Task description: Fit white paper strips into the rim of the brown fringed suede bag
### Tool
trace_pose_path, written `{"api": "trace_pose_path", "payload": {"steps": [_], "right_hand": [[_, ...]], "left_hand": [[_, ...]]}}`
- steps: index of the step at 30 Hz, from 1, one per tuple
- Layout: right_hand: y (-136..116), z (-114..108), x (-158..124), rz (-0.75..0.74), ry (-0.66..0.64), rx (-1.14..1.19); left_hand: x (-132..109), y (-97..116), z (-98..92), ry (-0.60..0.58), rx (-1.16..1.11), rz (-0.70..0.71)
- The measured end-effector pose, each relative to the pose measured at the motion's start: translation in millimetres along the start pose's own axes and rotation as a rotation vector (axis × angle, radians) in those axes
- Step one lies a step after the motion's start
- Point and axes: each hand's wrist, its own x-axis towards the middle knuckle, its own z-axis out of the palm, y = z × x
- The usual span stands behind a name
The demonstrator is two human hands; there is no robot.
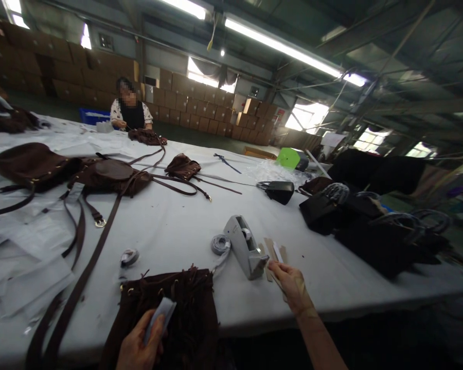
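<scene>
My left hand [141,341] is closed on a folded grey-white strip [160,318], held over a dark brown drawstring bag [193,303] at the table's near edge. To the right, my right hand [291,288] pinches at the cutting end of a grey tape dispenser [241,246]; what its fingertips hold is too small to make out. Beige strips [270,252] lie just beyond that hand. A wrapped grey coil [219,244] touches the dispenser's left side, and another small roll [130,257] sits above the bag.
Brown bags with long straps [111,174] and white sheets [34,282] cover the left of the white table [170,221]. Black bags [378,236] are piled at the right. A person [131,110] sits across the table, with stacked cartons [193,105] behind.
</scene>
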Motion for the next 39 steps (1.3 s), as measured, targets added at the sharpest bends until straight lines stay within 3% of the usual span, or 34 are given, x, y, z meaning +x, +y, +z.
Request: {"api": "trace_pose_path", "payload": {"steps": [6, 10, 13, 15, 17, 21, 24, 26, 30, 35, 39], "right_hand": [[20, 21, -3, 0.023, 0.058, -0.127], [23, 15, -3, 0.023, 0.108, -0.230], [25, 8, -22, 0.045, 0.104, -0.294], [20, 15, -42, 0.030, 0.049, -0.296], [7, 33, -67, -0.009, -0.085, -0.256], [-44, 86, -122, -0.112, -0.588, -0.100], [-75, 123, -148, -0.191, -0.782, -0.011], [-82, 143, -154, -0.213, -0.802, -0.010], [-72, 170, -152, -0.173, -0.769, -0.096], [-59, 186, -149, -0.148, -0.707, -0.142], [-53, 191, -147, -0.070, -0.773, -0.121]], "left_hand": [[0, 11, 0.0, -0.008, -0.061, 0.011], [2, 12, -3.5, -0.077, -0.083, 0.007], [2, 13, -3.6, -0.087, -0.099, 0.011], [1, 17, -2.3, -0.076, -0.091, 0.027], [1, 22, -1.0, -0.069, -0.069, 0.057], [0, 29, -0.7, -0.046, 0.031, 0.126], [-5, 33, -3.3, -0.010, 0.101, 0.195], [-9, 36, -5.5, 0.009, 0.115, 0.228], [-15, 42, -8.3, 0.009, 0.081, 0.232], [-14, 38, -8.2, 0.034, 0.015, 0.278], [-11, 31, -10.7, 0.007, 0.097, 0.336]]}}
